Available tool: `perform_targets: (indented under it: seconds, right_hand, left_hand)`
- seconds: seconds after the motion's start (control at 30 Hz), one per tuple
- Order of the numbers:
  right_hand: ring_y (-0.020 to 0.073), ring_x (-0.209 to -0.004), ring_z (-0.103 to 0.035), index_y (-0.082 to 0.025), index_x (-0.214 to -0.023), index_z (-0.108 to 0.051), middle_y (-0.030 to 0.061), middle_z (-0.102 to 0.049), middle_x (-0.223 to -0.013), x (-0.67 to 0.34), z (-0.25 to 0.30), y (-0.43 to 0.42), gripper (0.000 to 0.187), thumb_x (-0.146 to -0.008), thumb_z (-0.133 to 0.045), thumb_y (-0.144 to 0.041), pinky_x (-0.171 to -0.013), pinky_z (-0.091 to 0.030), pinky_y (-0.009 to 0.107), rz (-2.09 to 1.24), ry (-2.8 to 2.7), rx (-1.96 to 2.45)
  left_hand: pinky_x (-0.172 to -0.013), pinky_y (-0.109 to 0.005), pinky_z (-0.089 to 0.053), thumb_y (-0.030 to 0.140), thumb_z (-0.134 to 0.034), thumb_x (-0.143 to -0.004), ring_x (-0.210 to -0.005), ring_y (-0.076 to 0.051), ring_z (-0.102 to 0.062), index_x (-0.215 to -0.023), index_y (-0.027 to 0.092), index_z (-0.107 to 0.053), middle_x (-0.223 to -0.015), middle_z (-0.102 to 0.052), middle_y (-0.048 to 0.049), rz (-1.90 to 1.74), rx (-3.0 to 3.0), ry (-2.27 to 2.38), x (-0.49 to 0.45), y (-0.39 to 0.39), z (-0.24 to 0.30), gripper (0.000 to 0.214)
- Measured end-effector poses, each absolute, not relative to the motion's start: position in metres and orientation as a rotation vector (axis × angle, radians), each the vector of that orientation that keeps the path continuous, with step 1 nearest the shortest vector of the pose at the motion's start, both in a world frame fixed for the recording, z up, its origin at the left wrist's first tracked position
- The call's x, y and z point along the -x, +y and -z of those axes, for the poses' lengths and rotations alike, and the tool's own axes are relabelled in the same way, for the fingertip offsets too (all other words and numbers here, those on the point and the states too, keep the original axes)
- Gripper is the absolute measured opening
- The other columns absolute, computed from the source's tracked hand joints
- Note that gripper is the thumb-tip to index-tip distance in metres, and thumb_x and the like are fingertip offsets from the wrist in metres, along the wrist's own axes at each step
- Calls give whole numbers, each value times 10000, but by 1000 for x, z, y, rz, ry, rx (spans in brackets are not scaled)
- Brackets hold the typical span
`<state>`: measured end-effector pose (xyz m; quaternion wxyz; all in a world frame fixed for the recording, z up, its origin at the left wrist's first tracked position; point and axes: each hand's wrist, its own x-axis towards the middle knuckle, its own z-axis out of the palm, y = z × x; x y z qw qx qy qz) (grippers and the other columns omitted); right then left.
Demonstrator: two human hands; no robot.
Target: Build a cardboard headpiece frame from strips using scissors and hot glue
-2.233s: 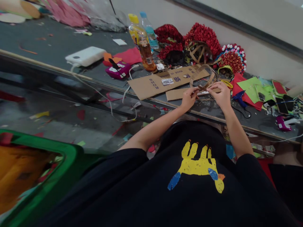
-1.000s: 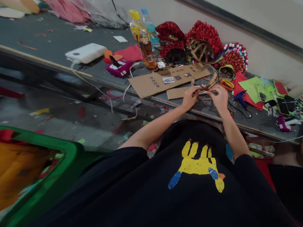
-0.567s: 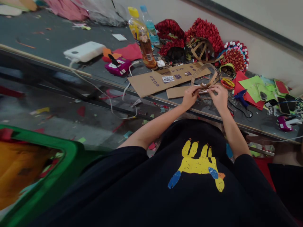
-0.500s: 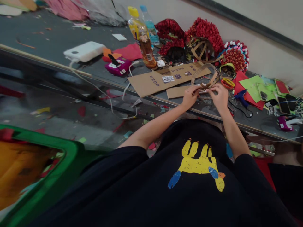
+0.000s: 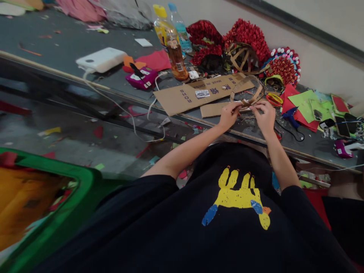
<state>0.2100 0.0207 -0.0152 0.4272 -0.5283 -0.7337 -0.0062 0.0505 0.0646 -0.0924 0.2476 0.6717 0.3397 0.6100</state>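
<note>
My left hand (image 5: 229, 115) and my right hand (image 5: 265, 115) are side by side at the table's near edge, both pinching the near rim of a ring frame of brown cardboard strips (image 5: 248, 92). The frame stands on the grey tabletop (image 5: 71, 45) and curves away from me. A small flat cardboard piece (image 5: 212, 110) lies under and just left of my left hand. Behind it lies a larger printed cardboard sheet (image 5: 196, 94).
Two drink bottles (image 5: 172, 47), red paper flower balls (image 5: 247, 38), another cardboard frame (image 5: 241, 58), a white power bank (image 5: 101, 60) with cable, a blue glue gun (image 5: 290, 116), red and green paper sheets (image 5: 303, 106) and phones crowd the table. A green bin (image 5: 62, 212) stands low left.
My right hand has slid closer to my left along the cardboard rim since the earliest frame. Both hands stay pinched on the frame; the view has shifted slightly.
</note>
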Motion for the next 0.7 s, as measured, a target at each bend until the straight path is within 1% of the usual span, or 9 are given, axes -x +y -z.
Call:
perform_targets:
  seconds: [0.1, 0.23, 0.33, 0.5, 0.7]
  right_hand:
    - [226, -1013, -636, -251, -857, -722, 59, -696, -1020, -210, 16, 22, 342, -868, -532, -535, -946, -471, 430, 24, -1824, 1315]
    - [226, -1086, -615, -255, -1002, -705, 81, -679, -1118, -211, 19, 22, 366, -939, -417, -472, -989, -446, 443, 60, -1860, 1319]
    - [225, -1077, -618, -251, -968, -708, 77, -682, -1105, -212, 21, 23, 367, -939, -417, -472, -981, -446, 436, 77, -1890, 1335]
    - [237, -1042, -628, -247, -865, -713, 57, -694, -1064, -216, 25, 25, 320, -865, -545, -519, -946, -453, 443, 121, -1897, 1369]
    - [240, -1008, -643, -232, -841, -727, 73, -712, -1015, -229, 29, 16, 319, -879, -532, -482, -943, -459, 422, 63, -1848, 1420]
  left_hand:
    - [-567, -227, -539, 395, -496, -926, -556, -76, -617, -1007, 164, -669, -1021, -705, -82, -1645, -1816, 935, -51, 64, 91, 300]
    - [-576, -220, -543, 377, -504, -925, -560, -74, -617, -994, 159, -670, -991, -712, -75, -1644, -1815, 943, -50, 62, 90, 283]
    - [-573, -213, -541, 357, -507, -923, -553, -68, -613, -992, 154, -667, -999, -713, -75, -1659, -1818, 936, -50, 62, 89, 267]
    - [-589, -221, -545, 335, -507, -922, -557, -71, -620, -996, 153, -666, -1023, -712, -81, -1655, -1814, 937, -49, 61, 88, 253]
    - [-593, -243, -554, 408, -496, -922, -561, -87, -632, -984, 149, -666, -992, -715, -87, -1669, -1778, 942, -50, 61, 88, 316]
